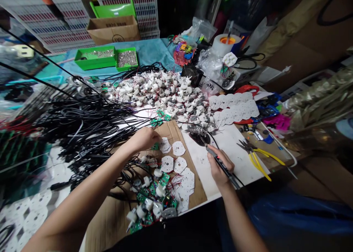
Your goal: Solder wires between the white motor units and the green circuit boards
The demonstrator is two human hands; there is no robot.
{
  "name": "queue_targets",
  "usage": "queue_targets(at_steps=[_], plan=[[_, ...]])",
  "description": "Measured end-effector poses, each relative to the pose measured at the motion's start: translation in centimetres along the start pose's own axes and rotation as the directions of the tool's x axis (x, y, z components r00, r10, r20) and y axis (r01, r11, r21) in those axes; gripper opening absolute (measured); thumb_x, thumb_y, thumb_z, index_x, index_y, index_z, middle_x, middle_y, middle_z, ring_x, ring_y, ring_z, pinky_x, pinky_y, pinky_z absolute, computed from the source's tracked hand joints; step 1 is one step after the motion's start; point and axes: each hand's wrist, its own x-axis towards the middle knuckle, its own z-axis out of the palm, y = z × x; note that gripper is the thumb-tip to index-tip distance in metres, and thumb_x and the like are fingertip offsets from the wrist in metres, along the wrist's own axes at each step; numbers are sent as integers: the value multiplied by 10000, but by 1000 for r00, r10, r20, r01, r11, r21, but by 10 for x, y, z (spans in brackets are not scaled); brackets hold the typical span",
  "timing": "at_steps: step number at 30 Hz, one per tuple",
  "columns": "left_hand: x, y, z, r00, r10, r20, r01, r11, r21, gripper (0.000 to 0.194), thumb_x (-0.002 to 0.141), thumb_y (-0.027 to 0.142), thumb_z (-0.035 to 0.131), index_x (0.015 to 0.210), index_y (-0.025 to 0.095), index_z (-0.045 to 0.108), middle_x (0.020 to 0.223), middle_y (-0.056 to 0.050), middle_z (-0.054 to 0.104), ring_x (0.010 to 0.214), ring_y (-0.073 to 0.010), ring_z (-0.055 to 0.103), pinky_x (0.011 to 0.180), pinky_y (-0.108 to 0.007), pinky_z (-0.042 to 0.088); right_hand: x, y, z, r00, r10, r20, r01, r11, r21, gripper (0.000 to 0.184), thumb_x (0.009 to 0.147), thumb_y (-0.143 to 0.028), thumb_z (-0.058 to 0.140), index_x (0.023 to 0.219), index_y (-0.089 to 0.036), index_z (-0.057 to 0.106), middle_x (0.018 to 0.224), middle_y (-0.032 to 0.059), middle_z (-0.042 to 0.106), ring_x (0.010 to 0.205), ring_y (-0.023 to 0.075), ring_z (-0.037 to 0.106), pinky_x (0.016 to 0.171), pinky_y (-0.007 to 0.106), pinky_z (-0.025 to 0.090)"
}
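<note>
My right hand point(220, 165) is wrapped round a soldering iron point(219, 160), its front end by the coiled-spring iron stand point(198, 132). My left hand point(145, 139) is closed, fingers curled down over the cardboard point(190, 160); what they hold, if anything, is hidden. Beside those fingers are a small green circuit board point(155, 146) and a white hexagonal plate point(165, 145). More white plates point(179, 148) lie in between my hands. Nearer my body is a cluster of green boards with white motor units point(149, 204) and thin red wires.
A large heap of white motor units point(162, 92) fills the table's middle. Black power cords point(91, 123) are piled on the left. Yellow-handled pliers point(257, 160) lie at right, near joined white plates point(237, 110). Green trays point(95, 58) of small metal parts stand behind.
</note>
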Motion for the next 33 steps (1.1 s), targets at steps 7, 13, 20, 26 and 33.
queue_targets(at_steps=[7,13,20,26,33], plan=[[12,-2,-10,976,-69,208,88,992,-86,225,808,368,707,920,235,851,879,-15,817,751,-173,679,676,-239,429,-2,3,2,998,61,-14,-61,998,3,261,968,-299,601,1162,-200,747,1049,99,783,902,247,756,816,372,625],[12,2,0,981,-52,185,66,995,-70,216,822,352,700,926,239,852,852,-20,815,736,-170,679,670,-245,416,-3,4,-1,998,56,0,-56,998,1,265,977,-305,591,1162,-195,746,1022,98,784,878,248,762,796,369,627],[16,2,7,988,41,147,-33,998,-56,209,847,336,685,895,202,838,810,-33,795,706,-163,651,660,-256,399,-8,-6,-9,999,35,-31,-34,999,20,274,983,-286,599,1201,-186,731,984,93,778,827,233,753,775,366,611],[-4,-13,18,983,157,-90,-150,986,78,193,885,298,642,767,176,734,826,-61,698,813,-203,583,837,-339,444,-13,-30,-10,999,31,31,-34,995,89,282,977,-239,596,1230,-209,717,985,75,769,803,211,746,764,347,617],[-45,-27,46,959,45,-281,-70,994,-79,197,915,288,594,750,189,635,924,-59,631,911,-208,589,845,-347,471,-10,-57,19,966,45,254,-129,937,324,272,977,-268,576,1206,-243,721,964,49,767,815,208,752,760,339,638]])
